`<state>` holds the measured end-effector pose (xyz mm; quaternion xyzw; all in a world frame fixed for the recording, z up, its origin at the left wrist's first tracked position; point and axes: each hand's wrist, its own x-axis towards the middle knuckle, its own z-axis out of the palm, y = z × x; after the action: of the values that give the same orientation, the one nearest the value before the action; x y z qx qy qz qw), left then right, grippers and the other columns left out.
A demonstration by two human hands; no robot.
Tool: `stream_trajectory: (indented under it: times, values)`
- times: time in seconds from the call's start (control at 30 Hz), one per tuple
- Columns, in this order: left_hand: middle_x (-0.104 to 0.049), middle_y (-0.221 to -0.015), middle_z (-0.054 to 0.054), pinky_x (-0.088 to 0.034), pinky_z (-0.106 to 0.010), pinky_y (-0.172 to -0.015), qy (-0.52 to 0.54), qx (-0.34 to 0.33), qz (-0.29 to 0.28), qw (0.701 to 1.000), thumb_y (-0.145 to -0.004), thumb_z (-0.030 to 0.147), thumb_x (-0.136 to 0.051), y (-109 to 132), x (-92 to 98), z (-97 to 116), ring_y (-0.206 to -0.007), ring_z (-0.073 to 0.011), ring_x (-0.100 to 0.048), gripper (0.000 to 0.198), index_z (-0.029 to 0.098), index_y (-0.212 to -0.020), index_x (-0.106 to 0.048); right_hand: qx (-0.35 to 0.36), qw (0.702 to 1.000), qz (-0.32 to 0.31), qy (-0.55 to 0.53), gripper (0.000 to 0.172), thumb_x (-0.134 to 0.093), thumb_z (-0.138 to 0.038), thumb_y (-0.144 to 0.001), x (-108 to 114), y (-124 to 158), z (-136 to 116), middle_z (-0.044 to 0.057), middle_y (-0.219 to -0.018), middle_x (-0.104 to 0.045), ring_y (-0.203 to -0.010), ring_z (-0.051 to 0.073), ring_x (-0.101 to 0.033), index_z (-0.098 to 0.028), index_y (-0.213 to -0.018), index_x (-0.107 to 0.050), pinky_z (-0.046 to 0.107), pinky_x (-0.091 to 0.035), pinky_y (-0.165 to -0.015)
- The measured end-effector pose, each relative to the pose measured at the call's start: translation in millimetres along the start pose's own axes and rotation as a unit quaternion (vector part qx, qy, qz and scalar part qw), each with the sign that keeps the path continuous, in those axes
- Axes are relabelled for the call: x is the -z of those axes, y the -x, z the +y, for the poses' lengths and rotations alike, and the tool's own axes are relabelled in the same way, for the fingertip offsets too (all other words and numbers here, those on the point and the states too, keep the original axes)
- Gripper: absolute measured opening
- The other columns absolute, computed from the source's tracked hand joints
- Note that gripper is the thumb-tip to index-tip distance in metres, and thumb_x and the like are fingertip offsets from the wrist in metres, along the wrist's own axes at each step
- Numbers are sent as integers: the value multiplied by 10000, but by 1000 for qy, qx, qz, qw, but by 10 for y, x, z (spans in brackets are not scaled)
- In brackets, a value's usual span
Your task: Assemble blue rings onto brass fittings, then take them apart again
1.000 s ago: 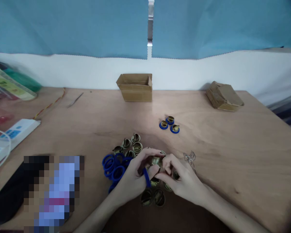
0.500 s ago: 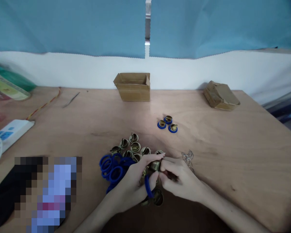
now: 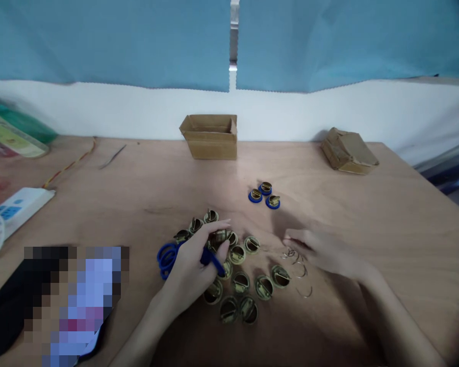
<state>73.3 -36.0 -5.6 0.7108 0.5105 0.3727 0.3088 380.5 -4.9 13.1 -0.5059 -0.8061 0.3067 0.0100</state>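
Observation:
My left hand is closed around a round brass pin-back badge piece, with a blue ring looped at its thumb. Beneath and around that hand lie several brass pin-back pieces, their pin bars facing up. Blue rings are piled to the left, partly covered by the hand. My right hand is at the small heap of thin wire rings, its fingertips pressed together; whatever is between them is too small to make out.
Three brass pieces seated in blue rings stand mid-table. Behind are an open cardboard box and a crumpled carton. A power strip, tweezers-like metal tool and a blurred-out phone lie left.
My hands have parted. The right hand left the held badge piece and moved right to the wire rings; the left shifted left and slightly up with the piece and blue ring.

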Motion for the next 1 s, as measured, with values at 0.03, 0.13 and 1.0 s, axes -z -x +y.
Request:
stream_trajectory:
  times: [0.03,0.13,1.0]
  values:
    - [-697,-1285,-40,-537,-332,-999,-7,-5,2,1000,-959,239,-585,-8,-5,1,-1164,-207,-689,299,285,-1254,-572,-4,1000,-22,7,336,-425,-314,-1039,10,18,47,-20,-641,-571,-577,138,-504,-215,-728,-507,283,-291,-552]
    - [-702,-1252,-54,-542,-347,-989,-11,-9,5,1000,-952,238,-588,-48,-30,-22,-1130,-209,-698,273,258,-1224,-582,-6,999,-37,0,347,-443,-311,-1024,42,63,100,-4,-654,-612,-596,148,-543,-212,-704,-531,286,-311,-557]
    - [-703,-1072,-104,-525,-391,-934,-239,-90,-210,944,-832,65,-517,-746,-337,123,-1038,-265,-662,172,184,-858,-638,53,996,66,-2,284,-396,-357,-1065,68,65,-212,29,-837,-674,-694,161,-607,-205,-966,-615,305,-407,-660]
